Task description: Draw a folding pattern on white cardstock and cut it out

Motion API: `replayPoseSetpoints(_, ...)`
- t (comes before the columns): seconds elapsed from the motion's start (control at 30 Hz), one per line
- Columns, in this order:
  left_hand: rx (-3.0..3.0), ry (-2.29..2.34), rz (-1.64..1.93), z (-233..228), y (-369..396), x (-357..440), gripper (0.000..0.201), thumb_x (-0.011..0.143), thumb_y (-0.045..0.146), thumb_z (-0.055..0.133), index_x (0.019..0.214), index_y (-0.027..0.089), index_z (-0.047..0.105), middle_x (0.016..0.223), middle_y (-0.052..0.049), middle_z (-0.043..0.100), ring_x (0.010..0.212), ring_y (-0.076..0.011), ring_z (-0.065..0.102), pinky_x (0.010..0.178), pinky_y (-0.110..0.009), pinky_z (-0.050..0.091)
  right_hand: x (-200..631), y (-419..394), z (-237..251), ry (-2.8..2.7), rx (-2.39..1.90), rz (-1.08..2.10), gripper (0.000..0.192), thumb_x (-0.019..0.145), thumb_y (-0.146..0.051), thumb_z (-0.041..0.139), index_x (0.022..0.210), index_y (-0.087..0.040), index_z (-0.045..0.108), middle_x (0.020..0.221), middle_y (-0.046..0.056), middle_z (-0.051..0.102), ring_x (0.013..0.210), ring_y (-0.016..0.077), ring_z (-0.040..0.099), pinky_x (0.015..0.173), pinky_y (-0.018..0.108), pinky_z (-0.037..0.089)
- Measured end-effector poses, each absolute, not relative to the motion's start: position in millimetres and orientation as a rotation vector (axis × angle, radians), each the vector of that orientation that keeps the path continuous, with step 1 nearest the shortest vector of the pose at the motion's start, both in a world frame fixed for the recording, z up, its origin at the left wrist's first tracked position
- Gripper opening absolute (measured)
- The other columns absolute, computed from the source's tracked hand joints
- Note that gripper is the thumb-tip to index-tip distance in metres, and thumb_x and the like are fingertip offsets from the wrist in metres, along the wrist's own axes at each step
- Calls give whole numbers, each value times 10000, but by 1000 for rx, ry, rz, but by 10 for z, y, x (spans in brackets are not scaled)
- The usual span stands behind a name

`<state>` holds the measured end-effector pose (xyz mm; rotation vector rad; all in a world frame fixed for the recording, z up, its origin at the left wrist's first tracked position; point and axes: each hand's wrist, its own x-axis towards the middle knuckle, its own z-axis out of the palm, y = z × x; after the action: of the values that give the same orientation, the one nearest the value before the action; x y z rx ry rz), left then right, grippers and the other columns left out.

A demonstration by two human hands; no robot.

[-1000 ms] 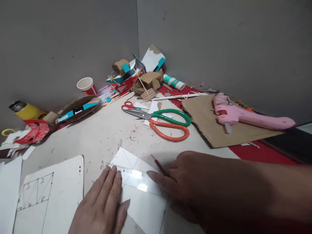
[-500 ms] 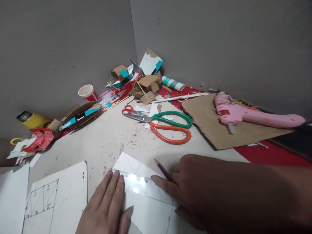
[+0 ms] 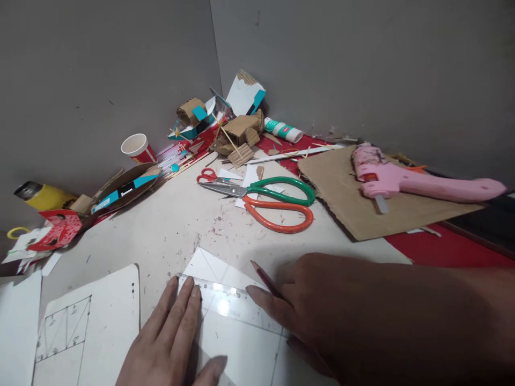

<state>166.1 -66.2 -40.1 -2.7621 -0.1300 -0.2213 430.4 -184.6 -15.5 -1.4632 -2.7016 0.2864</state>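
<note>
A clear ruler (image 3: 225, 304) lies slantwise across a sheet of white card (image 3: 225, 343) that carries thin pencil lines. My left hand (image 3: 169, 332) rests on the ruler's left end, fingers stretched out flat and its thumb over the card. My right hand (image 3: 298, 311) is closed around a dark pencil (image 3: 264, 279), whose sharpened tip points up and away from the card. One finger of this hand touches the ruler's right part. To the left lies a sheet with a drawn, labelled frame diagram (image 3: 66, 327).
Scissors with green and orange handles (image 3: 277, 203) lie ahead, overlapping smaller red scissors (image 3: 207, 175). A pink glue gun (image 3: 426, 185) rests on brown cardboard (image 3: 354, 220). A paper cup (image 3: 138, 149), a yellow bottle (image 3: 46, 197) and cardboard pieces (image 3: 241, 131) line the grey walls.
My left thumb has moved outward, away from the fingers. The view has shifted slightly, while the ruler, the card and the pencil in my right hand keep almost the same arrangement.
</note>
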Motion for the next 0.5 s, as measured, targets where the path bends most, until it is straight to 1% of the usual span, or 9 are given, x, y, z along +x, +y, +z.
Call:
replayPoseSetpoints(0.1,-2761,-94,-215,-381,-637,1641,755,847,597,563,1283,-20,558,1339,-194,614,1224,-367,583,787,-412,626,4323,-1834,-156,-2749,-1456,313,597,753,-188,702,1323,-70,566,716,73,711,460,175,543,386,301,183)
replayPoseSetpoints(0.2,-2761,-114,-159,-382,-631,1602,879,800,691,569,1342,1,513,1388,-177,578,1266,-352,551,829,-399,616,4352,-1841,-215,-2709,-1441,328,595,770,-177,693,1337,-67,551,747,80,713,509,180,568,424,294,260)
replayPoseSetpoints(0.27,-2762,-155,-121,-388,-640,1586,926,781,720,571,1381,21,478,1419,-159,553,1290,-337,532,859,-387,606,4358,-1852,-244,-2630,-1429,288,556,787,-158,671,1323,-66,554,758,86,709,549,185,573,466,297,312)
replayPoseSetpoints(0.37,-2781,-179,-142,-387,-668,1591,919,780,717,575,1377,25,481,1416,-167,553,1296,-336,527,867,-387,601,4319,-1868,-205,-2562,-1381,222,523,846,-175,632,1344,-56,526,826,109,712,635,217,586,526,338,380)
replayPoseSetpoints(0.43,-2805,-180,-171,-373,-691,1606,883,798,704,564,1355,22,503,1400,-181,565,1290,-337,532,862,-388,602,4262,-1871,-136,-2594,-1201,273,477,892,-222,610,1343,-86,533,908,107,718,719,232,598,573,379,426)
replayPoseSetpoints(0.47,-2816,-190,-184,-363,-702,1612,862,811,695,555,1352,26,509,1396,-182,569,1292,-334,531,864,-387,601,4229,-1868,-103,-2630,-1051,332,400,908,-246,604,1287,-118,583,946,96,720,778,230,606,615,391,453)
replayPoseSetpoints(0.5,-2827,-204,-190,-353,-711,1616,844,823,686,547,1355,31,509,1396,-180,570,1297,-331,527,873,-387,598,4196,-1863,-76,-2669,-897,405,294,913,-266,610,1181,-149,644,973,80,721,838,217,610,670,389,476)
